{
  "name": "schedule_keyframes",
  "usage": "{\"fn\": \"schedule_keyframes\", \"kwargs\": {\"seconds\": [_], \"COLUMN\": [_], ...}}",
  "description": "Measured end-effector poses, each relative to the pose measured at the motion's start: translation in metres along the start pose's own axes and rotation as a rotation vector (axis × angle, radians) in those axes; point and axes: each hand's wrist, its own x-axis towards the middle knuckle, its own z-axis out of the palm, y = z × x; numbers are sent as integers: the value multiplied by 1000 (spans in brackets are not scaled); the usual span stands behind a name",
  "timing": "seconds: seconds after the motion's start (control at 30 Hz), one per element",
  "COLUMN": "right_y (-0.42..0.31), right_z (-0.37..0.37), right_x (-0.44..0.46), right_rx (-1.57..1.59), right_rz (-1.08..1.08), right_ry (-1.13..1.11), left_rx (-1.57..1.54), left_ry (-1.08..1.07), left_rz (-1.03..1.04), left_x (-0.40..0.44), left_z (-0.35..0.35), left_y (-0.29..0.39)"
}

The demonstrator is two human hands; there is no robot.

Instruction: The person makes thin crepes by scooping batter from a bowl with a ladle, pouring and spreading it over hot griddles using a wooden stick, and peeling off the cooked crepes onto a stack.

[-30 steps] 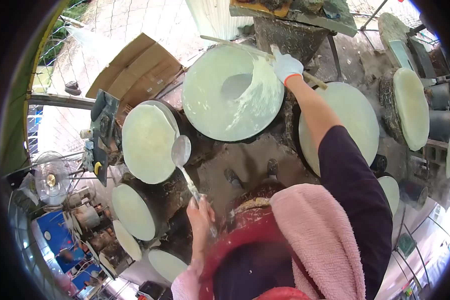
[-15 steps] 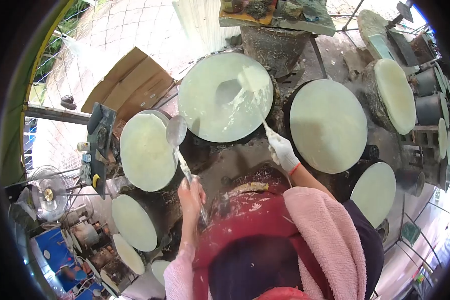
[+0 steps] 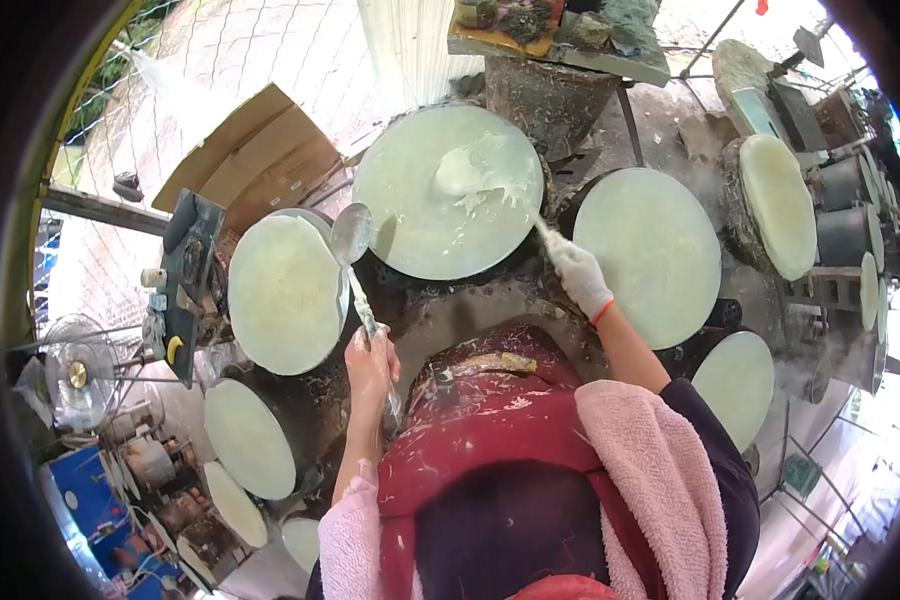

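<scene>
My left hand [image 3: 372, 360] is closed round the long handle of a metal ladle [image 3: 351, 234]. The ladle's round bowl is raised beside the left edge of the middle griddle. My right hand [image 3: 582, 276], in a white glove with an orange cuff, grips the batter-coated handle of a spatula [image 3: 544, 228]. The spatula reaches over the right side of the round middle griddle [image 3: 410, 235]; its blade is hard to tell from the pale batter [image 3: 458, 172]. The batter lies as a smooth patch and ragged streaks right of the griddle's middle.
Round sheets of pale batter cover the griddles to the left [image 3: 285, 295] and right [image 3: 648, 255], with several more curving round both sides. A cardboard sheet [image 3: 250, 165] leans at upper left. A fan [image 3: 78, 375] stands far left. A cluttered shelf [image 3: 610, 55] is at the top.
My right hand has moved slightly right and toward me with the spatula. The batter patch lies further left than before. My left hand and ladle are slightly higher; the whole view has shifted a little.
</scene>
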Motion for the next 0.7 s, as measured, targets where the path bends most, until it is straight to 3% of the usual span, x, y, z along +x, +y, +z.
{"fn": "schedule_keyframes", "kwargs": {"seconds": [0.07,0.17,0.3,0.33,0.37,0.43,0.53,0.63,0.7], "right_y": [-10,10,10,8,10,28,28,15,60], "right_z": [-5,0,-24,-24,-25,-29,-23,-27,-10], "right_x": [4,10,31,33,41,55,11,-44,-46], "right_rx": [-24,-4,-185,-4,3,-275,-241,-207,-107], "right_rz": [137,-40,-120,-209,-275,-207,-224,-107,-233], "right_ry": [-40,-278,-192,-146,-165,-266,-297,-113,72], "left_rx": [31,22,-5,-9,-13,-34,-143,-190,-195], "left_ry": [21,43,20,6,-13,-68,-129,-229,-287], "left_rz": [0,-39,-64,-60,-54,-21,-30,-67,-89], "left_x": [-4,-7,15,28,42,80,133,165,169], "left_z": [6,17,23,25,27,31,47,59,67], "left_y": [0,0,7,12,16,18,24,22,18]}}
